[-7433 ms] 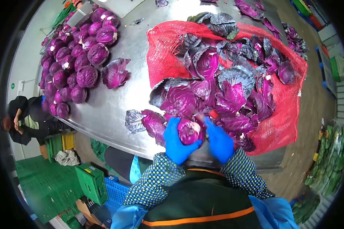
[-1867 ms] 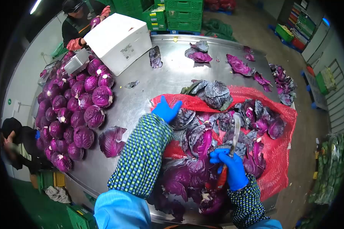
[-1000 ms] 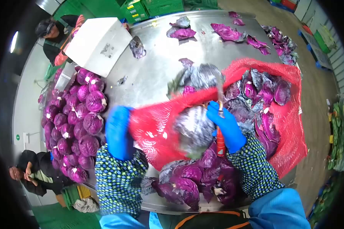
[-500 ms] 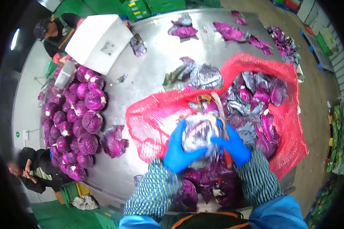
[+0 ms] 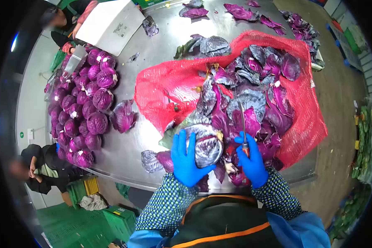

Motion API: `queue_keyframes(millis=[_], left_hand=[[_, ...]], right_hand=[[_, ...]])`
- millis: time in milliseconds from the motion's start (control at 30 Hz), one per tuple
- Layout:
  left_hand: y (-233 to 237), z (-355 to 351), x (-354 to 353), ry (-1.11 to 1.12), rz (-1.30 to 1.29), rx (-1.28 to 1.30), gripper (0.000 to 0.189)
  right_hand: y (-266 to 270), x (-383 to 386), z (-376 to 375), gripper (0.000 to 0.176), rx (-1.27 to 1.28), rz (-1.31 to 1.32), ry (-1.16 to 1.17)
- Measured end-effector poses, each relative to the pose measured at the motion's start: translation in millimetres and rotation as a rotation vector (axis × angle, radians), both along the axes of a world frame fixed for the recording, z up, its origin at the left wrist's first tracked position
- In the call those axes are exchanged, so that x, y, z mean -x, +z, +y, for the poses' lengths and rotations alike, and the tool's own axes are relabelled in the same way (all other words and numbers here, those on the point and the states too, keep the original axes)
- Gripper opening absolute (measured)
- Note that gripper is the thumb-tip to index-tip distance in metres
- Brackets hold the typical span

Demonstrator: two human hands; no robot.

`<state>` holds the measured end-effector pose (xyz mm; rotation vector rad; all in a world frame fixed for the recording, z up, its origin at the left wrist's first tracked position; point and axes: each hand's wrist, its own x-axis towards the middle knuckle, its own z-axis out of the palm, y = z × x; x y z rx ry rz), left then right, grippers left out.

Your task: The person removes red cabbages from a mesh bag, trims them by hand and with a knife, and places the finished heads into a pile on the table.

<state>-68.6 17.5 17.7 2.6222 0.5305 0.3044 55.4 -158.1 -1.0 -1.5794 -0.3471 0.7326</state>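
Note:
My left hand [image 5: 187, 160], in a blue glove, grips the left side of a red cabbage [image 5: 208, 149] with its thumb along the near side and its fingers spread. The cabbage has a pale, veined outer surface and sits low over the pile of leaves. My gloved right hand [image 5: 253, 163] is closed around the handle of a knife [image 5: 243, 126], whose blade points away from me. It is apart from the cabbage. Loose cabbage leaves [image 5: 248, 105] lie beyond both hands on a red mesh bag [image 5: 157, 89].
Many whole red cabbages [image 5: 97, 122] are heaped at the left of the metal table [image 5: 153, 49]. A co-worker at the back left holds a tilted white box [image 5: 111, 27]. Another person stands at the left. Green crates [image 5: 120, 221] stand below the table's near edge.
The cabbage has come down towards me and slightly left. My right hand has moved off it, and the knife now stands apart. The view has shifted, and the white box has tilted differently.

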Motion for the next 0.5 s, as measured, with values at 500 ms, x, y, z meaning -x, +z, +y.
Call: queue_keyframes(millis=[500], left_hand=[[-14.3,-11.3,-16.9,0.208,-0.112,0.086,0.1]], right_hand=[[-29.4,4.2,16.2,0.022,0.677,-0.54,0.489]])
